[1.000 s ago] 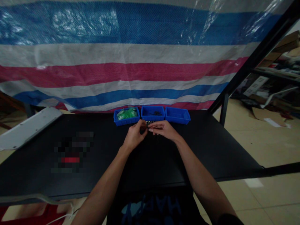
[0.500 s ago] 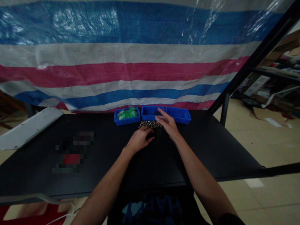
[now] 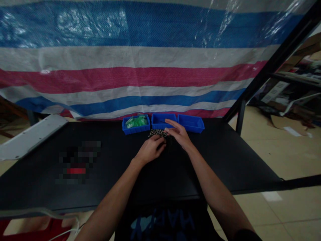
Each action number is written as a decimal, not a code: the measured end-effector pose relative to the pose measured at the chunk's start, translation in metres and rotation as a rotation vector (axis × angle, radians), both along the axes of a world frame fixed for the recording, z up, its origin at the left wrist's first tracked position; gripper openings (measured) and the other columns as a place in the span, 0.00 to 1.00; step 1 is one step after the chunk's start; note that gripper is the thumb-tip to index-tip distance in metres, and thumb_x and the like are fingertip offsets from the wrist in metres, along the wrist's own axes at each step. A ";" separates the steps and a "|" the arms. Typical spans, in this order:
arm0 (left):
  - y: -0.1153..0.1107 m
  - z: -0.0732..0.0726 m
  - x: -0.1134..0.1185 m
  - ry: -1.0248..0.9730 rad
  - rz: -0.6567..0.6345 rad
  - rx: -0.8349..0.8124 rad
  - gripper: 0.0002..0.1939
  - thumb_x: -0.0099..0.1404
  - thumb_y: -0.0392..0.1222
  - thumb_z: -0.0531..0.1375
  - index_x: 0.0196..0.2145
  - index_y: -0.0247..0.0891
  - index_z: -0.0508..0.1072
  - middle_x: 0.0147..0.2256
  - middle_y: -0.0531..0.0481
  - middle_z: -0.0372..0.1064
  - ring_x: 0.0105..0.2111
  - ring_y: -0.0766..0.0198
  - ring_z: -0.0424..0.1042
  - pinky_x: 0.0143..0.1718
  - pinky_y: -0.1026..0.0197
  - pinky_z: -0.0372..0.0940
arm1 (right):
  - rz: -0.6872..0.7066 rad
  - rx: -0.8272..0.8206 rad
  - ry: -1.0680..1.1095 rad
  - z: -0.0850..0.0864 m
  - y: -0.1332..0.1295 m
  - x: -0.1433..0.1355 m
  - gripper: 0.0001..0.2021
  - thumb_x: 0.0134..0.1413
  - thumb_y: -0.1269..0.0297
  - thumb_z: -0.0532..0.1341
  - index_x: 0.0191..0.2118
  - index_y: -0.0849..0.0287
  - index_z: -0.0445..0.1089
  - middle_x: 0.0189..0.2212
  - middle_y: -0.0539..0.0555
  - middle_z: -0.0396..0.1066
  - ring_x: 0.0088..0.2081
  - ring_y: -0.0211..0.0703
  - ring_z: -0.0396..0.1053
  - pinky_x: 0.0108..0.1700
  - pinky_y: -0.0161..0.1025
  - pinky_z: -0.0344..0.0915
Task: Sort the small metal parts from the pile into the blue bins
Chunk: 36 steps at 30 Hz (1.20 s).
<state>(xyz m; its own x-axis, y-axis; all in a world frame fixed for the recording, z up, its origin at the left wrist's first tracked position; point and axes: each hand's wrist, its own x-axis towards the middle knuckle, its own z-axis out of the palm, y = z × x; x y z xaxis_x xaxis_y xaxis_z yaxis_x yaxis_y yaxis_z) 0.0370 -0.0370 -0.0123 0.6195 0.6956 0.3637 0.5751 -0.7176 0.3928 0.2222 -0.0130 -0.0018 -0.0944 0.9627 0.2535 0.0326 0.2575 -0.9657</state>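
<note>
A pile of small dark parts with shiny, brass-coloured ends lies on the black table, in front of the middle blue bin. They are too small to name more exactly. My left hand rests at the pile's near left edge, fingers bent over it and thumb held apart. From the right, my right hand reaches over the pile, its fingers stretched toward the left and the thumb side low near the parts. Its fingertips cross the front of the middle bin, hiding some of it.
A left blue bin contains green and clear plastic pieces. Another blue bin stands on the right. At the table's left lies a long white panel; a blurred-out item is nearer. A striped tarp hangs behind.
My right hand has shifted slightly left and down, over more of the pile. My left hand has barely moved. The dark bits seen by the right fingers inside the middle bin no longer show.
</note>
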 end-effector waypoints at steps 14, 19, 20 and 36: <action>0.007 -0.002 -0.005 -0.080 0.070 -0.072 0.08 0.61 0.30 0.58 0.37 0.38 0.72 0.37 0.48 0.71 0.34 0.60 0.72 0.38 0.60 0.67 | 0.005 0.009 0.038 0.003 0.000 0.002 0.22 0.49 0.55 0.68 0.52 0.53 0.73 0.52 0.58 0.74 0.36 0.43 0.76 0.37 0.40 0.71; 0.009 0.003 -0.006 -0.385 0.154 -0.021 0.05 0.61 0.32 0.58 0.35 0.38 0.71 0.33 0.51 0.73 0.33 0.62 0.72 0.38 0.61 0.68 | 0.015 0.012 -0.072 0.002 -0.002 0.004 0.18 0.49 0.56 0.68 0.47 0.56 0.76 0.40 0.56 0.78 0.32 0.42 0.76 0.38 0.41 0.71; 0.008 0.005 -0.006 -0.431 0.179 -0.015 0.04 0.61 0.33 0.59 0.34 0.39 0.71 0.32 0.52 0.73 0.32 0.63 0.72 0.37 0.61 0.68 | 0.030 0.015 -0.105 0.002 -0.002 0.005 0.17 0.49 0.57 0.68 0.45 0.56 0.77 0.38 0.55 0.79 0.32 0.42 0.76 0.39 0.41 0.71; 0.007 0.007 -0.007 -0.438 0.161 -0.034 0.03 0.64 0.38 0.60 0.36 0.38 0.71 0.32 0.51 0.72 0.31 0.63 0.71 0.36 0.61 0.68 | 0.047 -0.089 0.052 -0.002 0.001 0.002 0.14 0.43 0.56 0.72 0.34 0.60 0.80 0.27 0.55 0.79 0.30 0.44 0.76 0.38 0.44 0.73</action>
<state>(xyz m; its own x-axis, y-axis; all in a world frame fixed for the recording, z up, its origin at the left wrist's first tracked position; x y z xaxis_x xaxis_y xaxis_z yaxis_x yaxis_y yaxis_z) 0.0303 -0.0304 -0.0048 0.2964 0.7863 0.5421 0.4527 -0.6155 0.6452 0.2243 -0.0117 -0.0034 -0.1285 0.9766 0.1727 -0.0283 0.1705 -0.9850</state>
